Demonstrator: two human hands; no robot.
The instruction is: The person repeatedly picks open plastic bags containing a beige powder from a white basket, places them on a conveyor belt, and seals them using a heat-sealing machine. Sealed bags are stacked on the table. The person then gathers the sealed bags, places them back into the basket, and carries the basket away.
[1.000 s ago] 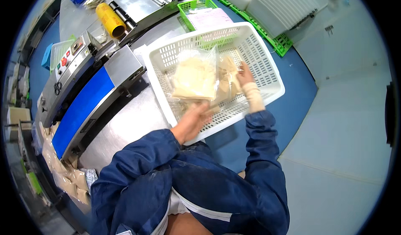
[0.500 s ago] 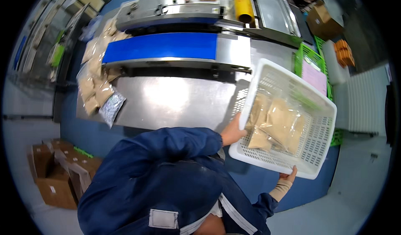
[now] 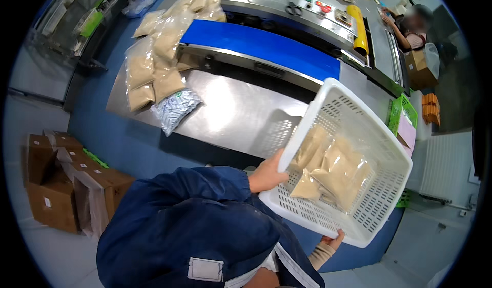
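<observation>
A white plastic basket (image 3: 382,206) with slotted walls is held up, tilted, at my right front. My left hand (image 3: 268,172) grips its near left rim, thumb over the edge. At the near right rim my right hand (image 3: 333,240) is closed on the wall, its fingertips showing over the lip. Several clear bags of tan powder or grain (image 3: 338,170) lie in the basket, heaped toward its left side. More filled tan bags (image 3: 166,85) are piled on the left end of the steel table (image 3: 225,106), with a silvery-blue patterned packet (image 3: 177,108) beside them.
A blue-belted conveyor (image 3: 261,49) runs along the table, behind it a machine with buttons (image 3: 323,8) and a yellow roll (image 3: 360,32). A green crate (image 3: 397,111) stands right; cardboard boxes (image 3: 97,175) lie on the left floor. A co-worker (image 3: 410,32) is at the far right.
The basket and both hands have shifted a little left and toward me, hands still on the rim. My view has turned, so the table and conveyor now slant down to the right.
</observation>
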